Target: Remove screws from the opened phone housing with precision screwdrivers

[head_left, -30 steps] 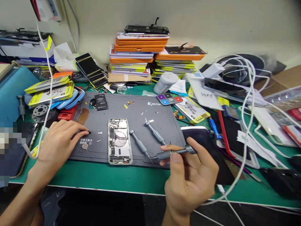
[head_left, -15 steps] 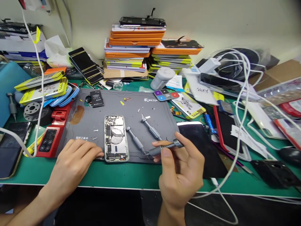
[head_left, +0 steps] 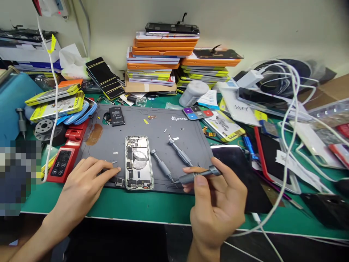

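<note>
Mid-disassembly: right hand (head_left: 218, 207) grips slim grey metal screwdriver (head_left: 197, 176), left hand (head_left: 81, 189) unclenched, fingertips steadying opened silver-framed phone (head_left: 138, 163); tip must next meet a screw.

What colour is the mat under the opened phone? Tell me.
Dark grey: the mat, under the phone, shows in the head view.

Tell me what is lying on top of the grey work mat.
On the grey work mat: an opened phone, two loose screwdrivers, a black battery, scattered small screws and parts. The left hand covers the mat's near-left edge, hiding whatever lies beneath.
</note>
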The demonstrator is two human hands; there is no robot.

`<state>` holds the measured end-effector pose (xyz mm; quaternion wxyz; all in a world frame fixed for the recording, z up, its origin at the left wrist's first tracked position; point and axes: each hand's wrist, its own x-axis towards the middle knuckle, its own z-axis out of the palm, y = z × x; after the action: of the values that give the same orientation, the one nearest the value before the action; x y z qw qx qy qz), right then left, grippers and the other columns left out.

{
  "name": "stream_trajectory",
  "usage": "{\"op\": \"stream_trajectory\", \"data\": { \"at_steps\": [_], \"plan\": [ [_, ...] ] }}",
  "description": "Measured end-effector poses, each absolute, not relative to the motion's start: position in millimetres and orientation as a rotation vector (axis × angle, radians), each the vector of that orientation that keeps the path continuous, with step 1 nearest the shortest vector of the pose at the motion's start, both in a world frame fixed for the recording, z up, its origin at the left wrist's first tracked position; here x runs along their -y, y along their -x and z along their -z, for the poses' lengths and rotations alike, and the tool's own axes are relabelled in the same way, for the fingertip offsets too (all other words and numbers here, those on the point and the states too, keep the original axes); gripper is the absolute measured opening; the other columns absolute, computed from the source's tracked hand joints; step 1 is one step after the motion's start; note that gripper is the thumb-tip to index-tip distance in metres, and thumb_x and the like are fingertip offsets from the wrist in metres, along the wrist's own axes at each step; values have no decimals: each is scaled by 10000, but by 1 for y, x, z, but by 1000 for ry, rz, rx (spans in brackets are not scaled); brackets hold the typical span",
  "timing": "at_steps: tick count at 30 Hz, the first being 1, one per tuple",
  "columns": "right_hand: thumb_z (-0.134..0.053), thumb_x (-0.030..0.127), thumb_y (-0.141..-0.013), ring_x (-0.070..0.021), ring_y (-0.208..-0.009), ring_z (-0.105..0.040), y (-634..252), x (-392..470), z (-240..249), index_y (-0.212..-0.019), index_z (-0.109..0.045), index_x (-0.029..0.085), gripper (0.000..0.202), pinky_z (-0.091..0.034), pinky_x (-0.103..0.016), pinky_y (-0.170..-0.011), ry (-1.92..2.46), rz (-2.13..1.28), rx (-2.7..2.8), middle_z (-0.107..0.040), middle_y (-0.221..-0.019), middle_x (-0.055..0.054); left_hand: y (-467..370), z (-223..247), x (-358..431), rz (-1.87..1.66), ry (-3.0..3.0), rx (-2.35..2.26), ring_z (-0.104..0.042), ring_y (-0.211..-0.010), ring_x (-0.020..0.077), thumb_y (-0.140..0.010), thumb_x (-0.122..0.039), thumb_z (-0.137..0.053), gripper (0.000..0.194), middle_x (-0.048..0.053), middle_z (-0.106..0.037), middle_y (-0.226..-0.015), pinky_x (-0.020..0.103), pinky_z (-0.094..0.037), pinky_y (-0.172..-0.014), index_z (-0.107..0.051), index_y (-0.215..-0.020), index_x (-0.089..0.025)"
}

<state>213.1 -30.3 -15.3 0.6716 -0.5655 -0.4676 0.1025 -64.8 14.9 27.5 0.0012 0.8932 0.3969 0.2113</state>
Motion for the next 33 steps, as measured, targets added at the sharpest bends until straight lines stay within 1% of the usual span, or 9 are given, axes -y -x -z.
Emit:
{"op": "stream_trajectory", "data": {
  "at_steps": [3, 13, 15, 17, 19, 21, 25, 30, 33],
  "plan": [
    [-729, 157, -1006, -168, -736, -765, -212, 31, 15, -1437, -689, 232, 440, -596, -249, -511, 1289, -248, 1030, -826, -954, -45, 68, -28, -14, -662, -2787, -1228, -659, -1029, 196, -1058, 20, -475, 431, 58, -785, -1192, 346, -511, -936, -752, -1315, -188],
    [-756, 203, -995, -185, -687, -767, -211, 30, 14, -1395, -696, 188, 405, -571, -266, -494, 1296, -239, 987, -831, -913, -52, 74, -20, -13, -762, -2661, -1213, -664, -1079, 170, -1087, -8, -503, 379, 43, -782, -1228, 313, -529, -1004, -718, -1337, -194],
    [-765, 210, -989, -170, -627, -734, -211, 30, 15, -1391, -697, 184, 409, -559, -270, -477, 1293, -220, 976, -833, -906, -53, 73, -23, -9, -780, -2660, -1195, -660, -1078, 177, -1101, -47, -526, 329, 49, -779, -1227, 322, -529, -991, -718, -1328, -188],
    [-767, 211, -989, -154, -584, -703, -211, 30, 15, -1391, -699, 190, 408, -548, -269, -464, 1286, -215, 976, -833, -906, -49, 70, -25, -4, -781, -2704, -1206, -647, -1064, 202, -1109, -139, -586, 246, 60, -764, -1231, 350, -522, -958, -732, -1298, -198],
    [-763, 207, -993, -157, -602, -719, -210, 30, 14, -1391, -700, 201, 402, -546, -264, -469, 1290, -233, 986, -833, -912, -48, 65, -26, 2, -748, -2772, -1270, -625, -1040, 229, -1109, -237, -625, 203, 74, -736, -1230, 381, -506, -925, -754, -1264, -218],
    [-753, 203, -1000, -166, -639, -744, -208, 30, 14, -1393, -699, 213, 396, -550, -261, -481, 1296, -248, 995, -831, -918, -47, 61, -26, 7, -720, -2816, -1334, -610, -1007, 241, -1115, -274, -611, 204, 81, -707, -1200, 392, -495, -897, -770, -1236, -232],
    [-725, 202, -1015, -150, -610, -706, -208, 29, 13, -1392, -699, 235, 379, -557, -265, -486, 1300, -250, 1007, -822, -919, -42, 59, -25, 13, -773, -2819, -1313, -616, -981, 240, -1123, -235, -577, 220, 86, -689, -1153, 394, -496, -898, -759, -1240, -196],
    [-673, 204, -1044, -146, -662, -719, -211, 30, 13, -1436, -669, 270, 398, -605, -258, -506, 1319, -269, 1031, -815, -965, -38, 43, -28, 14, -873, -2601, -1363, -616, -1071, 252, -1113, -285, -615, 209, 103, -666, -1306, 397, -494, -956, -722, -1277, -213],
    [-657, 201, -1053, -150, -698, -745, -212, 30, 13, -1440, -661, 272, 394, -630, -250, -512, 1321, -268, 1040, -812, -966, -35, 19, -30, 11, -817, -2685, -1235, -614, -1016, 237, -1113, -239, -611, 186, 104, -678, -1328, 400, -495, -925, -710, -1261, -185]
  ]
}}
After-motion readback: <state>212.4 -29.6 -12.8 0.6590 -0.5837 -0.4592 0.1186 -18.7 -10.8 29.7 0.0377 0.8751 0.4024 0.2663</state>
